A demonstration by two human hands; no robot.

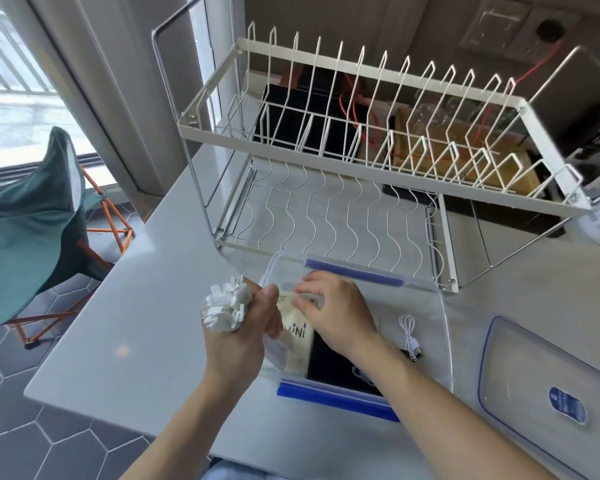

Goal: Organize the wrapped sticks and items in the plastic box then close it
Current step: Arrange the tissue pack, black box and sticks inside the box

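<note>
A: Head view, the only one; left hand (243, 337) fisted tight round a bundle of white wrapped sticks (226, 304), held just over the left wall of the plastic box (444, 327); ends splayed out above the thumb like a fan.

B: Risk right there; loose fan, one-handed grip; could shed a stick or two onto the surface (146, 289), or off its near-left edge to the floor, given any tilt of the fist.

A: Right hand (336, 313) down inside the box, fingers curled and pinching at the top edge of a cream packet (300, 336); cannot tell whether truly gripped or merely touched.

B: Black flat item (340, 367) lying beside that packet, under the right wrist; could get dragged askew with the packet; would leave no clean lane for the sticks.

A: White cable (410, 336) coiled on the box floor at the right, plugs toward the near side; well apart from both hands.

B: Might snag later under anything slid across; could also ride up a wall and foul the seal.

A: Lid (510, 372) off, lying flat on the surface to the right of the box; blue clip (340, 396) on the near wall hanging open, another along the far wall.

B: Closing looks some way off; sticks piled too high or poking over the rim would probably stop the lid seating; clips then unlikely to latch.
</note>
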